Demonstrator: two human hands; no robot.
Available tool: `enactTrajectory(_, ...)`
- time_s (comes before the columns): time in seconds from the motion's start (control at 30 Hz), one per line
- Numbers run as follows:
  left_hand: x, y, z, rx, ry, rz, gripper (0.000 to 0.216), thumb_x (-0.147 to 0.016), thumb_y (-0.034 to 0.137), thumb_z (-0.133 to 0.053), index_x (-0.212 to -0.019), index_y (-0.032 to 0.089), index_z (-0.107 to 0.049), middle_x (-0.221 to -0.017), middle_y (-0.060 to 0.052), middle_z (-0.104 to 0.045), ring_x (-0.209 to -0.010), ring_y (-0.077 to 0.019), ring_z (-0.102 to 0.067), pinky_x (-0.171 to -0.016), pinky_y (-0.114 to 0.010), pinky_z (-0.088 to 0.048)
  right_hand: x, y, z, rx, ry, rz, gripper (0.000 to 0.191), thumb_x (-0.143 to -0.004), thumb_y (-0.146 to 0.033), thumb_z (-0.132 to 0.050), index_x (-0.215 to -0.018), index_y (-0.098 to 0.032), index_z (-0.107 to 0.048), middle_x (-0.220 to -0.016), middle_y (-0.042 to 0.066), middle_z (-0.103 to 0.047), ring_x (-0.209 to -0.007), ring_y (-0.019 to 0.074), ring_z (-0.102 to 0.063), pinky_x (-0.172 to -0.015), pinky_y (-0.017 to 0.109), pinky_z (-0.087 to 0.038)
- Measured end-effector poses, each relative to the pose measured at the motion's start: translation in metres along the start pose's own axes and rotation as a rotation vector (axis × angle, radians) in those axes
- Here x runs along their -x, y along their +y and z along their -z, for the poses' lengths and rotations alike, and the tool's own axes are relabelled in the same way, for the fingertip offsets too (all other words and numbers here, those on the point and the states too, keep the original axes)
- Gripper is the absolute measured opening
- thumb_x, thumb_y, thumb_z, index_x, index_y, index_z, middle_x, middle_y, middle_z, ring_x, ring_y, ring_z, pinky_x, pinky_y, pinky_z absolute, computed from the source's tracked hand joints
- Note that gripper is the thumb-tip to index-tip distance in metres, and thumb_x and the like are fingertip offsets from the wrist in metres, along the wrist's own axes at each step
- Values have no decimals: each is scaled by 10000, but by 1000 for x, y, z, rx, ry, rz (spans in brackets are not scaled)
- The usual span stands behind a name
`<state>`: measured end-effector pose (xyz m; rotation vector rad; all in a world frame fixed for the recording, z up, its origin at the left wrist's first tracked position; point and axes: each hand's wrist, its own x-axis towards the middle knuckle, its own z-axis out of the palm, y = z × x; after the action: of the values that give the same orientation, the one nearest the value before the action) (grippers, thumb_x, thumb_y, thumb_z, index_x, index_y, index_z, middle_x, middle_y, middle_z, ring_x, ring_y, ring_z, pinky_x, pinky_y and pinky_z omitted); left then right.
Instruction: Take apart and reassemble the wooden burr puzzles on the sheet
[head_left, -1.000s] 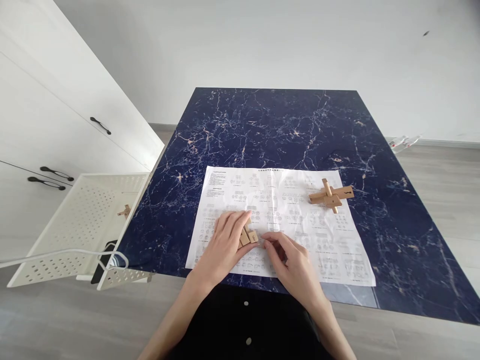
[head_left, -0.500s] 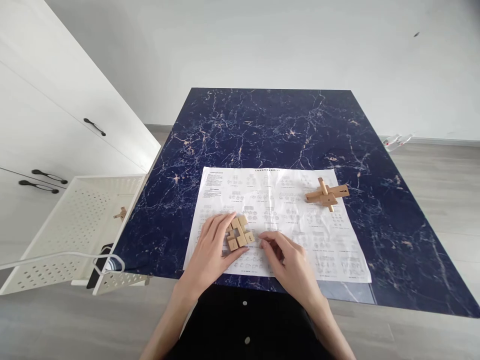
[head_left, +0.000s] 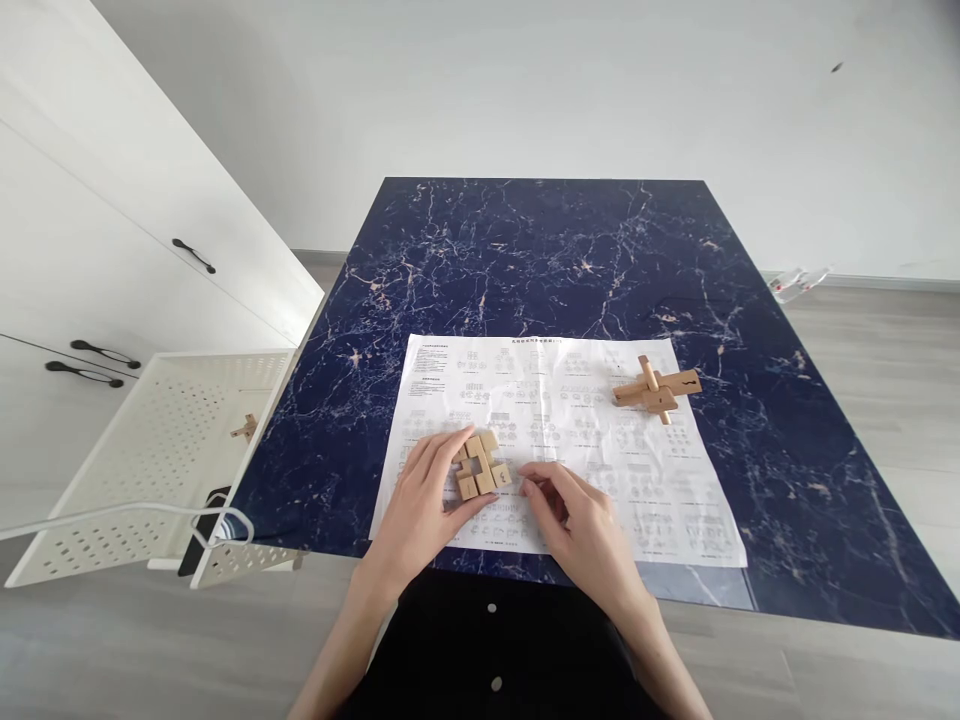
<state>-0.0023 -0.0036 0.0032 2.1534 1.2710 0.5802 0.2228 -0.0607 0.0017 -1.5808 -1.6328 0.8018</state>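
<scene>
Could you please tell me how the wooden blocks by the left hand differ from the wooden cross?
The left hand curls around the blocks; the cross lies untouched. The blocks form a compact cluster, while the cross has pieces jutting outward. Both are wooden, with dark markings.

We face a plain pale wall at the far side, with a small dark mark high on the right and a light baseboard along its foot. To our left stands a white cabinet with black handles. Grey floor shows on both sides of the dark blue, white-veined table, under soft light.
</scene>
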Motion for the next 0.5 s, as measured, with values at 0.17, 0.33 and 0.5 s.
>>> enactTrajectory(0.17,1,2,2,56,-41,24,798,-1022,407,-776,-1667,462,-309,-1604,-77,-567,-1500,-338,-563,-1204,-542,-548,-3,-4,-4,11,-13,26,187,-1132,-350,-535,-1257,-248,-630,-1034,56,-753,-657,171,-674,-574,311,-557)
enactTrajectory(0.33,1,2,2,57,-54,10,788,-1032,391,-765,-1672,475,-314,-1610,-74,-574,-1522,-348,-552,-1210,-544,-547,-4,-6,-7,-10,-40,54,357,-1112,-322,-569,-1466,-276,-554,-1465,148,-622,-721,157,-703,-613,337,-645)
enactTrajectory(0.5,0,0,2,44,-54,4,789,-1029,389,-768,-1675,470,-322,-1602,-80,-584,-1513,-357,-562,-1207,-565,-545,-5,-6,-9,-28,-83,74,450,-1102,-271,-556,-1548,-306,-508,-1617,148,-546,-668,139,-684,-627,362,-669)
